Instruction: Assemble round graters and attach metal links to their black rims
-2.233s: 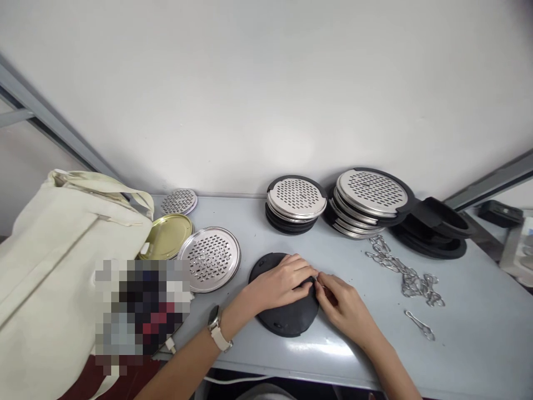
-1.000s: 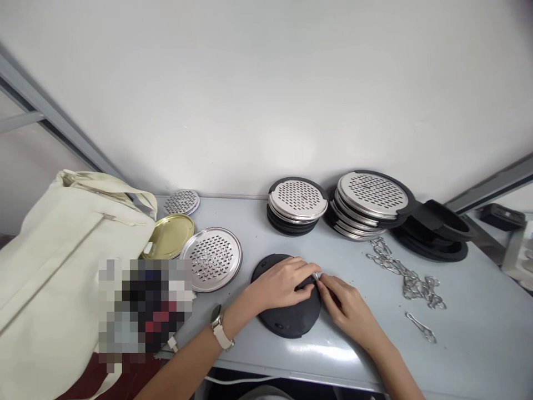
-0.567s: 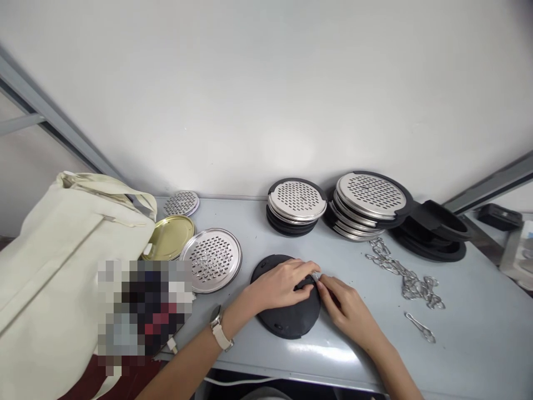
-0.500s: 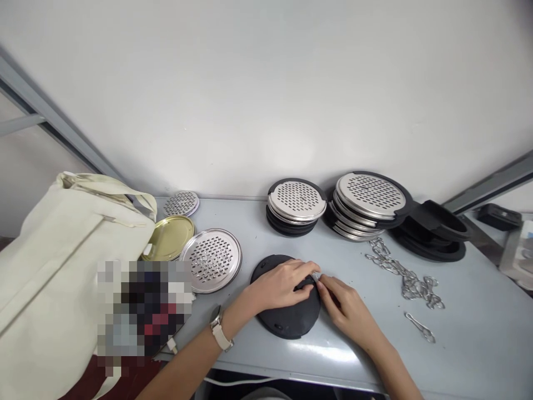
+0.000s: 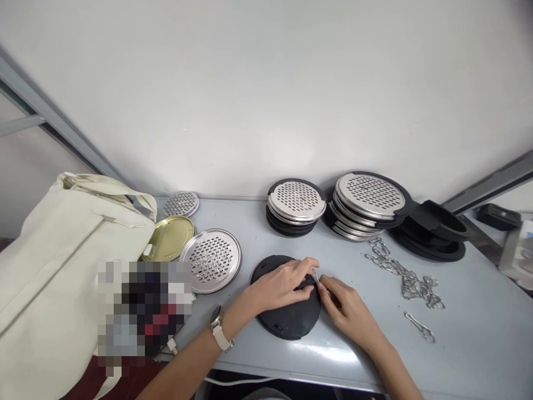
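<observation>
A black round cover [image 5: 287, 316] with small slots lies flat on the grey table. My left hand [image 5: 283, 283] rests across its top, fingers bent over the right part of the rim and the index finger slightly raised. At that rim, my right hand [image 5: 343, 305] pinches a small metal wire clip [image 5: 316, 277] between thumb and forefinger. The clip's tip meets the cover's edge close to my left fingertips; most of it is hidden by the fingers. One loose wire clip [image 5: 420, 328] lies to the right, below a tangled pile of similar clips [image 5: 410, 275].
Stacks of perforated metal discs with black rims [image 5: 296, 199] [image 5: 370, 194] stand by the wall. Black rings [image 5: 437, 244] sit right of them. Left are a grater disc [image 5: 211, 261], a gold lid [image 5: 170, 239], a smaller perforated disc [image 5: 182, 204] and a cream bag [image 5: 75, 266].
The index finger of my left hand has lifted a little off the clip. My right hand keeps its pinch at the rim, showing slightly more of the clip. The cover stays in place.
</observation>
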`<state>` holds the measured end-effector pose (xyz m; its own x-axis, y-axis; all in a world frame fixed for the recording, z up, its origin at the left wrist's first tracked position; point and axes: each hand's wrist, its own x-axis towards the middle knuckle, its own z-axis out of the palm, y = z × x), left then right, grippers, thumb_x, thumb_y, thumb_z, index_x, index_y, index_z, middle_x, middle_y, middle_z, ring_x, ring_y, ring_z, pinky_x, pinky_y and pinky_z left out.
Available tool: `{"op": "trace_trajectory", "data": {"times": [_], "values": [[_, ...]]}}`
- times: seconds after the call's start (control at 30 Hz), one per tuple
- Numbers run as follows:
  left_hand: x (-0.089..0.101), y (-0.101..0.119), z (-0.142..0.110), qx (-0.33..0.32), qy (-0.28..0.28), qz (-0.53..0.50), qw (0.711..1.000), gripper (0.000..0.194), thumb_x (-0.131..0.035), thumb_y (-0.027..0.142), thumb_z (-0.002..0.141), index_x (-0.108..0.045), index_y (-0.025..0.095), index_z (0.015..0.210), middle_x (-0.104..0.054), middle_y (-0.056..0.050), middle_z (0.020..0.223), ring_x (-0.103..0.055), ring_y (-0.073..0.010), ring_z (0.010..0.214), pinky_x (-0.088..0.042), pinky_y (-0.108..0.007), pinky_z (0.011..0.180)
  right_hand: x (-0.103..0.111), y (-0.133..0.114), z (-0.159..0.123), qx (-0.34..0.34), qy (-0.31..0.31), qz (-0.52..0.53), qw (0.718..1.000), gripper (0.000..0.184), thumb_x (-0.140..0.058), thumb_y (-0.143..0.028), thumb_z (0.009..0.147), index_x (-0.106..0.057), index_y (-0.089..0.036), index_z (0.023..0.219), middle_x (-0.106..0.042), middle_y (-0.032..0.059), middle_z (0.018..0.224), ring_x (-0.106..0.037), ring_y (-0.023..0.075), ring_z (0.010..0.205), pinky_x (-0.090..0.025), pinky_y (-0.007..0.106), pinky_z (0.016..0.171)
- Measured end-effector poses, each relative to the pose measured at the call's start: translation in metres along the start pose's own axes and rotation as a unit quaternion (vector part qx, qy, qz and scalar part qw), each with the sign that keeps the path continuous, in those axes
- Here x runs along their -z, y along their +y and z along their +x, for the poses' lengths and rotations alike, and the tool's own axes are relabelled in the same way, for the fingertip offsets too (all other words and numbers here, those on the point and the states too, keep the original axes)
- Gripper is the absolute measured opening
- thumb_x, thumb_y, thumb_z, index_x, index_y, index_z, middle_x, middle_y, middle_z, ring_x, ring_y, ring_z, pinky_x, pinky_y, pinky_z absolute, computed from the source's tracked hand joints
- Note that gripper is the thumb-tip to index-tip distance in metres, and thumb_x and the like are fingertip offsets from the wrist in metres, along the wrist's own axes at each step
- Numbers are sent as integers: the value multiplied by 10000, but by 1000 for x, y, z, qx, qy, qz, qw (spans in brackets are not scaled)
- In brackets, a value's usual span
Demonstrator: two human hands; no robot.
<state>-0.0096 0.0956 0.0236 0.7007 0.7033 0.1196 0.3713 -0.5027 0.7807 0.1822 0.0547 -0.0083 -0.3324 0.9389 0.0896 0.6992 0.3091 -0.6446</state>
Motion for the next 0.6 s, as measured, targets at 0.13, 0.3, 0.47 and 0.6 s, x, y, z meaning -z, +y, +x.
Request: {"op": "trace_trajectory", "data": {"times": [0.13,0.3,0.47,0.6], "values": [[-2,-2,0,-5,0,2,1000,401,-506,161,843,-366,204,1216,-572,-106,1158,-623,-196,978,-496,-334,859,-2,3,-1,6,6,-16,1000,271,-354,-285,940,-346,-217,678,-435,-24,609,-449,136,565,-339,262,559],[-2,-2,1,-12,0,10,1000,388,-507,160,842,-371,191,1204,-576,-107,1139,-616,-194,991,-493,-331,870,-4,5,1,14,18,-37,999,264,-388,-271,914,-323,-217,664,-414,-34,596,-418,120,534,-324,248,534],[0,-1,1,-19,2,38,999,367,-480,141,849,-376,187,1198,-594,-102,1108,-598,-199,1027,-485,-336,883,-5,5,-1,22,32,-34,999,283,-404,-266,898,-288,-221,643,-394,-41,581,-397,111,513,-319,237,512],[0,0,0,-6,6,37,999,408,-513,160,835,-359,205,1211,-597,-79,1115,-618,-192,959,-501,-319,839,-4,2,-2,19,35,-21,999,274,-393,-262,903,-297,-221,650,-398,-41,582,-403,112,512,-324,237,515]]}}
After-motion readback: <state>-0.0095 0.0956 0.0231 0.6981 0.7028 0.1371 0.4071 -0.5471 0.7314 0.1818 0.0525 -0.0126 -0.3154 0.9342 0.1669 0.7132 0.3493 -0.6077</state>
